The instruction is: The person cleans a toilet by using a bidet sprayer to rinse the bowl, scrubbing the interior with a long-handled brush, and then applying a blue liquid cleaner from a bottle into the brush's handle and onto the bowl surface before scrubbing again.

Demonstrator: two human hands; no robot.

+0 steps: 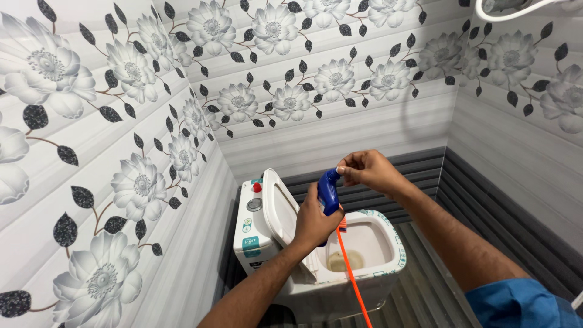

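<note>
Blue, glossy plastic bottle with a bent neck [328, 193], held at centre frame above the toilet bowl. Long axis roughly upright, leaning a little; angled neck and cap pointing toward the upper right of the frame, into the fingers of the right hand. Left hand [313, 223], coming up from the lower middle of the frame, wrapped tight around the bottle's lower body, its grip closed on the plastic, most of the body hidden behind the knuckles. Right hand [367, 171], coming in from the right, fingertips pinched narrow around the bottle's cap end, touching it. Blue sleeve [519, 304] at the lower right corner.

Thin, bright orange cord [352, 273] running from beneath the left hand down toward the lower middle edge, slightly slanted, crossing the bowl's rim.

White, smooth ceramic toilet [388, 276] below the hands, rounded-rectangular bowl with a patterned rim, yellowish water at the bottom. White plastic seat lid [280, 206] raised, leaning back against the boxy white cistern [250, 234], with a small red button on top.

Glossy wall tiles with grey-white flowers and dark leaves [121, 121] across the left and upper frame; plain grey striped tiles lower down; dark ribbed band at the base on the right.
</note>
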